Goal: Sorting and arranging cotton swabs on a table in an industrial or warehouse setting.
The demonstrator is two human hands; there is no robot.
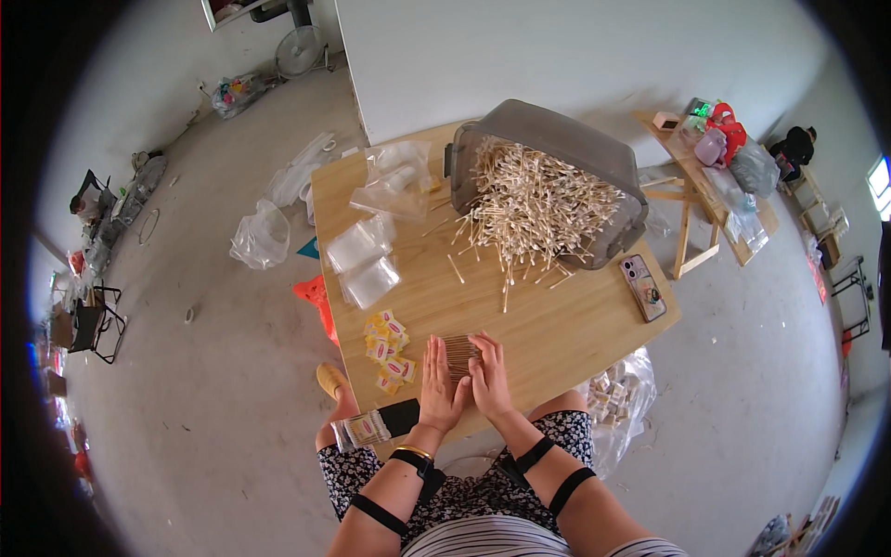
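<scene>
Taking the hands as the clock's centre, with twelve straight ahead, a grey plastic bin [524, 119] lies tipped on its side at one o'clock, its mouth towards the person and a heap of cotton swabs [548, 200] filling it and spilling onto the wooden table [548, 320]. At eleven, clear plastic bags [368, 263] lie flat in stacks; at ten, small yellow-and-white cards [388, 348] are scattered in a pile. A clear packet [364, 429] with a pale label sits at eight, by the table's edge, and at three, below the tabletop, a clear sack [636, 395] holds many small packets. Between the palms is a row of swabs [458, 355], lined up side by side. The left hand [440, 385] is flat, fingers straight and together, along the row's nine o'clock side; the right hand [488, 379], fingers slightly bent, flanks its three o'clock side.
</scene>
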